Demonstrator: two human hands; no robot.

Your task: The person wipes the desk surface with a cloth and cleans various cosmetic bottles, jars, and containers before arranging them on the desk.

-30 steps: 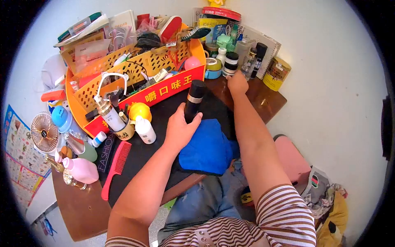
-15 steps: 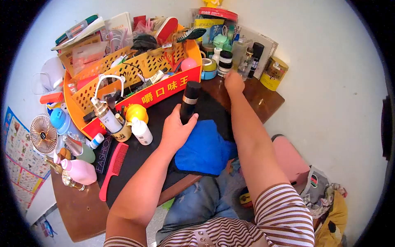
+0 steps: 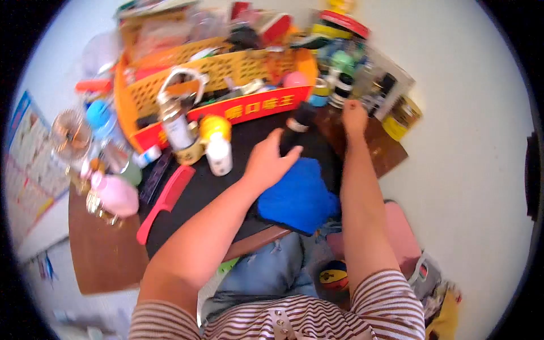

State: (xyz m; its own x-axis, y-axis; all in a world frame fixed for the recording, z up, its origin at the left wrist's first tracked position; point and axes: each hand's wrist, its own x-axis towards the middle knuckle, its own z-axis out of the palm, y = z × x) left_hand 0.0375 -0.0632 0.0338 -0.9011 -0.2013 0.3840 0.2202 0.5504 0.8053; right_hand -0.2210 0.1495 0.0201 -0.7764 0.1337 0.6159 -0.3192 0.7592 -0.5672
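Observation:
My left hand (image 3: pixel 273 158) is wrapped round a black cylindrical bottle (image 3: pixel 296 126) with a silver band, held upright just behind a folded blue cloth (image 3: pixel 297 195). At the back right, my right hand (image 3: pixel 355 119) has its fingers closed beside a stack of black and white jars (image 3: pixel 341 90). A dark spot shows at its fingertips, too blurred to name. A white bottle (image 3: pixel 219 157) and a pink comb (image 3: pixel 168 198) are on the black mat (image 3: pixel 238 195) to the left of my left hand.
A yellow and red basket (image 3: pixel 249 107) full of small items stands along the back. Bottles, a small fan (image 3: pixel 72 136) and a pink bottle (image 3: pixel 116 194) crowd the left side. A yellow tin (image 3: pixel 402 117) stands at the right, near the wall.
The view has shifted, so the table's contents appear further right and the frame is blurred. My left hand still grips the black bottle; my right hand stays by the jars.

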